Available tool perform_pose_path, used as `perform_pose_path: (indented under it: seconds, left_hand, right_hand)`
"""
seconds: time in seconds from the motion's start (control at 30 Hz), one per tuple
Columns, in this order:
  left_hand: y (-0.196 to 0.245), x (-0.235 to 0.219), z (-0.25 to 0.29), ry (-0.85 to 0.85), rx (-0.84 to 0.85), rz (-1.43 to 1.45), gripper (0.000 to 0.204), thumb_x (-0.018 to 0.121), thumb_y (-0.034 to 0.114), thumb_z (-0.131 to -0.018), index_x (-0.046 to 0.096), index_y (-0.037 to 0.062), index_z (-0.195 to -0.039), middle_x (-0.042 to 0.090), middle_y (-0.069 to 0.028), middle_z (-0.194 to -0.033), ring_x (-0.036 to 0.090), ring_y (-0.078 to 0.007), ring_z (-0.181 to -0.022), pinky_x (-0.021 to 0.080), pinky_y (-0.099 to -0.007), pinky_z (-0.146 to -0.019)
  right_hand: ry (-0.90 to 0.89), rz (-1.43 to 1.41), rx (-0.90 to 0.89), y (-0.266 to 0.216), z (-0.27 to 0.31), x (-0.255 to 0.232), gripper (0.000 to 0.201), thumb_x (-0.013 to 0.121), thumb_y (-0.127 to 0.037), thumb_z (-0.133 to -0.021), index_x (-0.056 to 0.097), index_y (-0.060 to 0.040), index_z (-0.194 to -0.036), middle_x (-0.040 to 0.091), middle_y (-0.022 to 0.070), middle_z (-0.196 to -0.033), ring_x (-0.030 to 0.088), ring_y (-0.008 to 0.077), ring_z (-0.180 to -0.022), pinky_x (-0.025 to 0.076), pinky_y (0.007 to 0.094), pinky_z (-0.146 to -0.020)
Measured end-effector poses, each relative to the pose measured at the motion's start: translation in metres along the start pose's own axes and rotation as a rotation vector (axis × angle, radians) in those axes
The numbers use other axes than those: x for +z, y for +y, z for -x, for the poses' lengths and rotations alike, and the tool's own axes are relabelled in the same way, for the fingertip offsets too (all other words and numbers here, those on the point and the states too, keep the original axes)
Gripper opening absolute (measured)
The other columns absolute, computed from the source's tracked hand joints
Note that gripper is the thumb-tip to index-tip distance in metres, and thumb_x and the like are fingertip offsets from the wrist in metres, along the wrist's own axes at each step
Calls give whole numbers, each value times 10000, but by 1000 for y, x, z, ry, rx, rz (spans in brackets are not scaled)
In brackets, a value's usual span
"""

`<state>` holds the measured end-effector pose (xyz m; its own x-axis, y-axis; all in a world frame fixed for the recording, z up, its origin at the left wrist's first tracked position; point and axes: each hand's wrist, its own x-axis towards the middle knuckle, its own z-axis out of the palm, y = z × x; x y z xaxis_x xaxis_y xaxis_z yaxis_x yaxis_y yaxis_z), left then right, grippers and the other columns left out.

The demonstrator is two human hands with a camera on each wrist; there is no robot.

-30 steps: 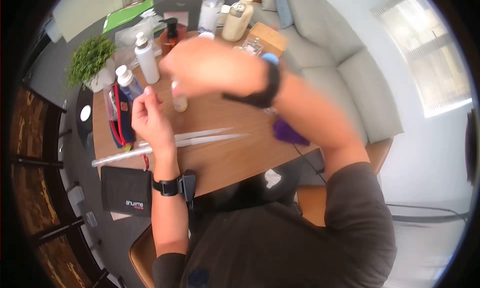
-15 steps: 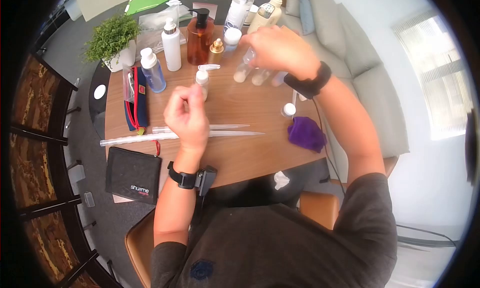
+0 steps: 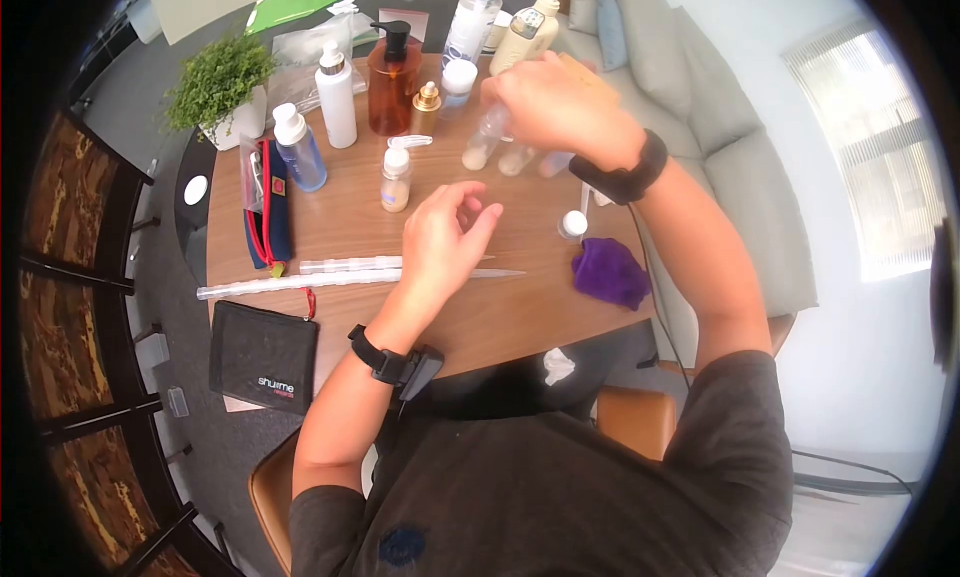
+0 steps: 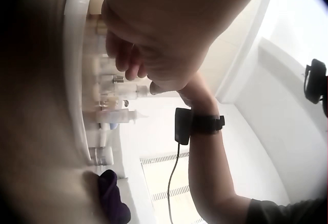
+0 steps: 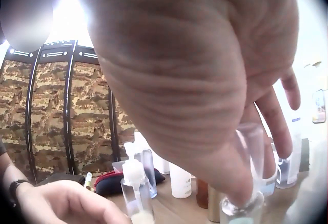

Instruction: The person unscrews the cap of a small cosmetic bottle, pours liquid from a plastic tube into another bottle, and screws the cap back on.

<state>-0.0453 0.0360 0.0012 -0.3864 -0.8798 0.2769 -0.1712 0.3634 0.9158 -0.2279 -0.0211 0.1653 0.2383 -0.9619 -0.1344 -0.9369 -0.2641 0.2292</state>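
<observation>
While the right hand pinches a small clear bottle upright near the tabletop's far edge, steadying it, the left hand hovers loosely open, empty, above the pipettes.

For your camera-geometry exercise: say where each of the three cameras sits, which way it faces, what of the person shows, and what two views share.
Head: on the head, facing down at the table; both arms, left hand, right hand.
Left wrist: low, facing up past the left hand toward the right forearm.
Right wrist: under the right hand, facing across the table.
Shared: head and right-wrist views show the clear bottle the right hand holds.
</observation>
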Motion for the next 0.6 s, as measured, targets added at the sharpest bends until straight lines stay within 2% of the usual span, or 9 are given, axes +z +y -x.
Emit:
perform_pose_path:
  seconds: [0.1, 0.17, 0.2, 0.27, 0.3, 0.37, 0.4, 0.5, 0.6]
  left_hand:
    - [2, 2, -8, -2, -51, -60, 453, 855, 260, -976, 744, -15, -1318, 760, -100, -1066, 678, -195, -844, 577, -373, -784]
    - [-1, 6, -17, 21, 8, -176, 599, 863, 294, -966, 674, -24, -1438, 735, -163, -1258, 710, -264, -1036, 587, -408, -909]
    - [-2, 9, -21, 25, 12, -180, 599, 863, 294, -966, 674, -24, -1438, 735, -163, -1258, 710, -264, -1036, 587, -408, -909]
    - [-5, 13, -32, 62, -6, -168, 703, 869, 318, -955, 614, -36, -1506, 696, -217, -1359, 685, -345, -1235, 564, -446, -1037]
    - [-7, 14, -37, 61, -5, -171, 703, 869, 318, -955, 614, -36, -1506, 696, -217, -1359, 685, -345, -1235, 564, -446, -1037]
    - [-9, 18, -47, 106, 3, -195, 756, 884, 314, -938, 587, -43, -1535, 669, -253, -1410, 660, -383, -1319, 541, -466, -1109]
    - [-9, 19, -51, 96, 6, -195, 756, 884, 314, -938, 587, -43, -1535, 669, -253, -1410, 660, -383, -1319, 541, -466, -1109]
    - [-15, 23, -65, 134, -16, -202, 757, 904, 278, -908, 591, -33, -1523, 658, -255, -1437, 639, -382, -1349, 520, -471, -1152]
    - [-36, 30, -80, 96, -35, -178, 763, 921, 212, -862, 574, -19, -1500, 648, -254, -1474, 627, -372, -1386, 503, -475, -1187]
  right_hand:
    - [38, -76, 37, 0, 10, -12, 268, 784, -91, -861, 818, -80, -1127, 829, 121, -1064, 770, 340, -1063, 550, 464, -984]
    - [107, -15, -37, 9, 6, -4, 278, 779, -91, -872, 812, -68, -1146, 830, 126, -1051, 780, 345, -1024, 593, 476, -942]
    - [113, -14, -38, 16, 6, 0, 278, 779, -91, -872, 812, -68, -1146, 830, 126, -1051, 780, 345, -1024, 593, 476, -942]
    - [299, -100, -98, 29, 10, -2, 277, 801, -89, -869, 811, -61, -1144, 825, 142, -1033, 787, 355, -996, 621, 475, -918]
    - [302, -102, -97, 38, 16, -3, 277, 801, -89, -869, 811, -61, -1144, 825, 142, -1033, 787, 355, -996, 621, 475, -918]
    - [421, -196, -43, 40, 39, -20, 301, 811, -108, -869, 812, -67, -1167, 827, 169, -1054, 778, 368, -1046, 525, 512, -985]
    - [429, -288, -15, 40, 52, -18, 278, 832, -119, -844, 811, -76, -1118, 816, 158, -1016, 770, 354, -1040, 523, 511, -943]
    - [468, -133, -105, 29, 90, 24, 203, 834, -127, -829, 796, -80, -1023, 788, 136, -937, 758, 341, -1004, 513, 515, -892]
    - [354, -60, -94, 0, 112, 88, 122, 796, -131, -813, 764, -82, -921, 753, 107, -865, 726, 311, -942, 487, 502, -900]
